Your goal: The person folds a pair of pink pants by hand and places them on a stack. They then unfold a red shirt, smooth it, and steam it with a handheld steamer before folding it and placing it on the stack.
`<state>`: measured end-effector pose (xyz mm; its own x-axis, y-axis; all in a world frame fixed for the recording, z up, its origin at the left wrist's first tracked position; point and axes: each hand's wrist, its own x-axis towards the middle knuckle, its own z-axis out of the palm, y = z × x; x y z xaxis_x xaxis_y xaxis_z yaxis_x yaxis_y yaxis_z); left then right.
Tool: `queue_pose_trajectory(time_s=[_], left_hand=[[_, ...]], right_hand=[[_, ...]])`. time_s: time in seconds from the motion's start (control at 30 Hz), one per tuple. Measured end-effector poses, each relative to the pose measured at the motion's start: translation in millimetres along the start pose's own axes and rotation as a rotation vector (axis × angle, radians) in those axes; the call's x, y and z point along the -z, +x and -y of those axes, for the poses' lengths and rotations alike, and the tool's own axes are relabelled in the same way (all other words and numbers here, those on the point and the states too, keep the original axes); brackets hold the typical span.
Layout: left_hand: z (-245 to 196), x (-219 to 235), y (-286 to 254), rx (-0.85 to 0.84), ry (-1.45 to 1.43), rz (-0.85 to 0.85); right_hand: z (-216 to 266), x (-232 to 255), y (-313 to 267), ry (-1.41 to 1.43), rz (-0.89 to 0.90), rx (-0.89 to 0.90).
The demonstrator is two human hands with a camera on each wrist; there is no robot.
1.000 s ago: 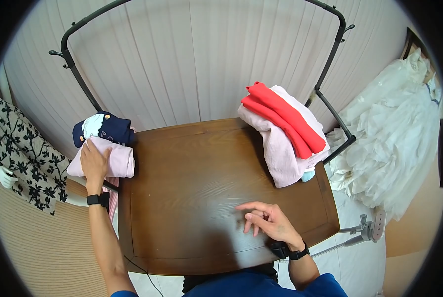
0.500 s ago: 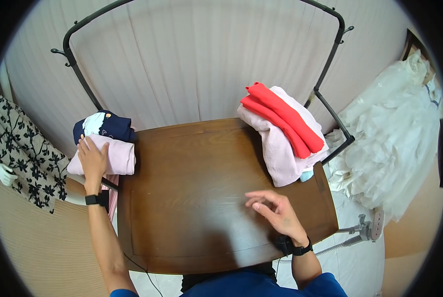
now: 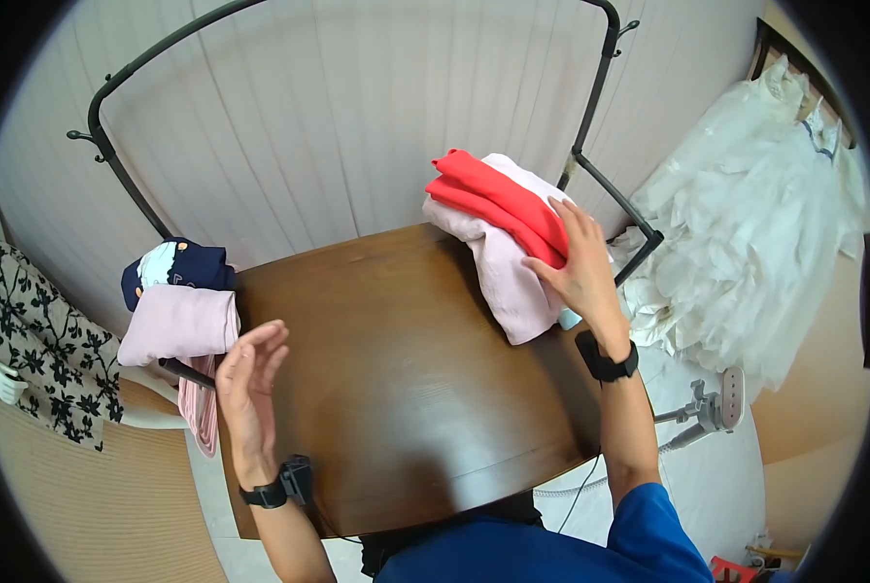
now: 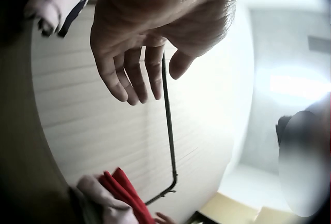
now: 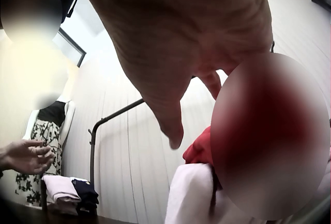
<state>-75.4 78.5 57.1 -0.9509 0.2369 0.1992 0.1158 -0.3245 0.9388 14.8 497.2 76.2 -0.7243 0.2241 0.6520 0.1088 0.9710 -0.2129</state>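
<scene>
Near side first: the left hand (image 3: 250, 389) has come off the folded pink bundle (image 3: 184, 321) and hangs over the near left of the brown table (image 3: 357, 389), nothing in it; fingers loosely bent, slight gaps between them, thumb apart; the right hand (image 3: 586, 277) has gone out to the red cloth (image 3: 498, 202) on top of the right pile, thumb and fingers spread at its near right edge; cannot tell whether the fingertips press on it, no pinch seen; so attention seems to have passed from left bundle to right pile; pale pink cloth (image 3: 503, 282) droops beneath the red; navy bundle (image 3: 200, 264) lies just behind the pink one; black rack (image 3: 136, 191) beyond.
</scene>
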Motion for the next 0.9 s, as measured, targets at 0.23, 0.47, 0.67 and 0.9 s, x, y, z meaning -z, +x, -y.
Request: queue_pose_trajectory(time_s=[0.23,0.47,0.67,0.9], left_hand=[[54.2,-3.0,1.6,0.226,-0.847,0.319],[83.0,-9.3,-2.1,0.359,-0.892,0.367],[88.0,-22.1,-10.1,0.480,-0.639,0.504],[101.0,-45.2,-32.3,0.424,-0.637,0.420]], right_hand=[[0.9,-10.7,6.8,-0.165,0.240,-0.172],[-4.0,-5.9,7.3,-0.024,0.116,-0.123],[59.5,32.5,-21.8,0.826,0.184,-0.327],[110.8,-14.2,-61.1,1.510,0.829,-0.568]])
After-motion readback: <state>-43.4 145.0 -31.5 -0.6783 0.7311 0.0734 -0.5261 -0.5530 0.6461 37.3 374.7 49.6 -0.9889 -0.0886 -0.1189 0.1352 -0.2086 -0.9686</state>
